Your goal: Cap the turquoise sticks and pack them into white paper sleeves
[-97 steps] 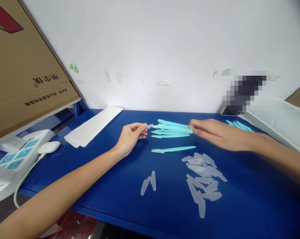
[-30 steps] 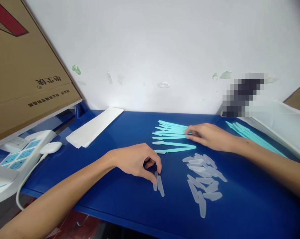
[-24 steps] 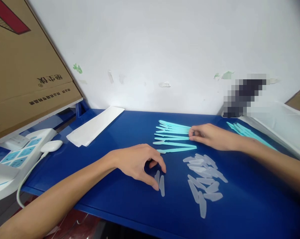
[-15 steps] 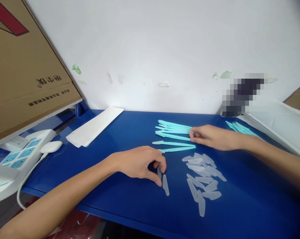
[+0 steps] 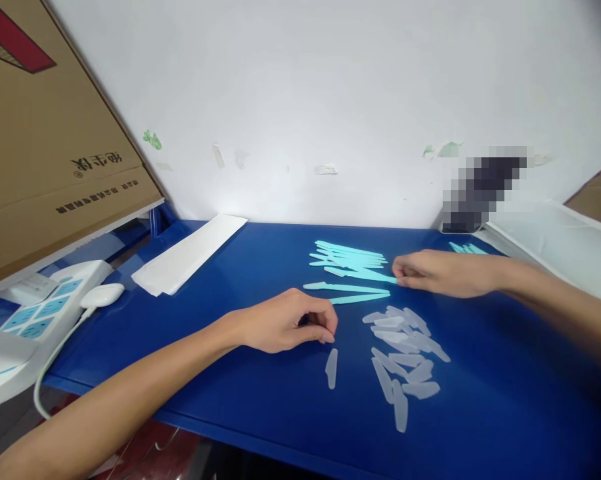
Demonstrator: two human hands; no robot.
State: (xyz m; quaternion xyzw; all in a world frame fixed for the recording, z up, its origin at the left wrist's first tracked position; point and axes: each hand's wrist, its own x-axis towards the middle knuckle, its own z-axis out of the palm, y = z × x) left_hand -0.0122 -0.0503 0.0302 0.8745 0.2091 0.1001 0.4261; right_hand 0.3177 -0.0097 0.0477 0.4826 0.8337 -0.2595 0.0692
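Note:
My left hand (image 5: 290,325) rests on the blue table top (image 5: 240,280) with thumb and fingers pinched together over a clear plastic cap that is mostly hidden. One loose clear cap (image 5: 331,368) lies just in front of it. My right hand (image 5: 443,273) pinches the right end of a teal stick (image 5: 360,275), drawn a little out of the teal stick pile (image 5: 348,253). Two more teal sticks (image 5: 348,293) lie singly below that pile. A heap of several clear caps (image 5: 405,353) lies between my hands, nearer the front edge.
A cardboard box (image 5: 45,133) leans at the left above a white power strip (image 5: 35,307) with a plug and cable. A stack of white paper sleeves (image 5: 188,253) lies at the back left. White sheets (image 5: 555,240) and more teal sticks (image 5: 463,248) are at the right, against the white wall.
My left hand came down from the stick pile to two loose caps, closed on one and lifted it slightly; one cap stays behind. My right hand drew a teal stick rightward from the pile.

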